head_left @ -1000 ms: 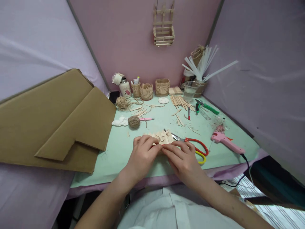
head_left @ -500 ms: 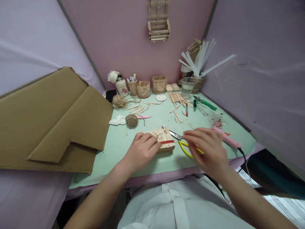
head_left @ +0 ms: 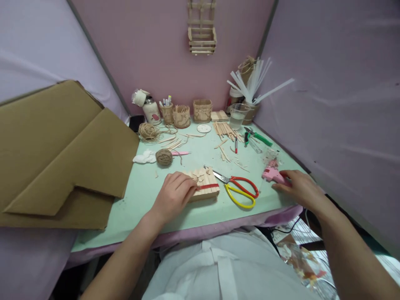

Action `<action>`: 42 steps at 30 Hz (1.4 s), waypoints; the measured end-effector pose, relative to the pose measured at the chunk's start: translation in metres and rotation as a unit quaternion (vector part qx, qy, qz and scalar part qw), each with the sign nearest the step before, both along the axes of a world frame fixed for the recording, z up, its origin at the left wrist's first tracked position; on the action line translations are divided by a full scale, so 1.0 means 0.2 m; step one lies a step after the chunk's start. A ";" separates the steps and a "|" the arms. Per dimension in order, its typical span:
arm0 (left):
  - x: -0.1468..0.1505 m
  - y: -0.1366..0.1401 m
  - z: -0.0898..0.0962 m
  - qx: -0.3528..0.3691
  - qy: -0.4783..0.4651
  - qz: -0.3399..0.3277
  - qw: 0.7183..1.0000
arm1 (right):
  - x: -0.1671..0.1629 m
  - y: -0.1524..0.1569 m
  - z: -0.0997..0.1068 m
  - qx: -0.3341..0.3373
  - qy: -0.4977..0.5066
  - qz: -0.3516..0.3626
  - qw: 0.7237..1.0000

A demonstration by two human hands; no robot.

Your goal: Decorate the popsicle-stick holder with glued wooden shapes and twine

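Note:
My left hand (head_left: pixel 175 193) is closed over the left side of a small box (head_left: pixel 204 185) made of wooden craft sticks. A red band crosses its top, with small wooden pieces beside it; the covered end is hidden. On the right, my right hand (head_left: pixel 298 185) has its fingers and thumb around the handle of a pink hot glue gun (head_left: pixel 273 175), which lies on the table. Between the two hands rest scissors (head_left: pixel 240 191) with one red and one yellow handle, their blades pointing at the box.
Jute twine balls (head_left: pixel 164 157) and a large cardboard piece (head_left: pixel 93 154) are on the left. Wooden sticks (head_left: pixel 226 130), a plastic cup of water (head_left: pixel 236 118) and green-handled pliers (head_left: pixel 262 138) lie farther back. Stick-covered holders (head_left: pixel 202 110) stand along the wall.
My right hand has moved right, from above the scissors to the glue gun, and taken hold of its handle. My left hand stays on the box. The view has shifted slightly.

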State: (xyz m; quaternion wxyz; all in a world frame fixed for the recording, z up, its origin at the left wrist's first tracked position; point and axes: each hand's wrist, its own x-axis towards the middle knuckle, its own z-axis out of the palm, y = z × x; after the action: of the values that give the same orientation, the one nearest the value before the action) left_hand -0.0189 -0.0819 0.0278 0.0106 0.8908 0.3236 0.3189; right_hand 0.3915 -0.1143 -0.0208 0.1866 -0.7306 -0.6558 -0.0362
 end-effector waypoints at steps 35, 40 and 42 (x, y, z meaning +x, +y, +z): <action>0.05 -0.05 -0.09 -0.041 -0.156 0.120 0.980 | -0.82 -0.26 0.35 -0.139 0.337 0.185 0.913; 0.04 -0.05 -0.09 -0.038 -0.159 0.115 0.980 | -0.84 -0.26 0.36 -0.141 0.328 0.184 0.916; 0.04 -0.05 -0.09 -0.039 -0.158 0.114 0.980 | -0.84 -0.26 0.36 -0.143 0.324 0.187 0.916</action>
State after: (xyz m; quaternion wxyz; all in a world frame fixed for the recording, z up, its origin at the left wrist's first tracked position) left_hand -0.0104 -0.0925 0.0104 0.0596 0.7850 0.4296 0.4424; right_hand 0.2242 -0.1666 0.0508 0.2860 -0.5847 -0.6824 0.3327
